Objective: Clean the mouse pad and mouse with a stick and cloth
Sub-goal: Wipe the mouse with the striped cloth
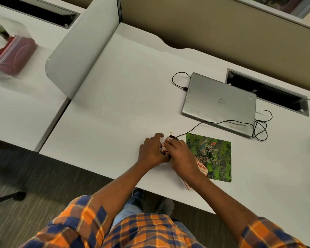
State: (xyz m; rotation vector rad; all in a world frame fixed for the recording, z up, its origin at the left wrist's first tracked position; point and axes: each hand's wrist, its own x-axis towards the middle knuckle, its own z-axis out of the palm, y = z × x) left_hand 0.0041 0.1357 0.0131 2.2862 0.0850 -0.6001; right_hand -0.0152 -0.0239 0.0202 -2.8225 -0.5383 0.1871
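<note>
two hands at tabletop (115, 104) front edge: left hand (151, 151) grips mouse (172, 137), right hand (181, 154) clutches striped cloth (165, 146) on it, beside green mouse pad (216, 154).

Open desk from 9 to 12 o'clock, clutter from 1 to 3

Around the mouse (172, 136), gripped by the left hand (150, 152) under the cloth (166, 146) held in the right hand (180, 153), the desk (123, 90) lies open from 9 to 12 o'clock, bounded by the divider panel (82, 47) at 10 and the partition wall (222, 33) at 12. The mouse pad (217, 158) lies just beside at 3, the closed laptop (220, 102) at 1 to 2, a black cable (191, 129) trailing between them.
</note>
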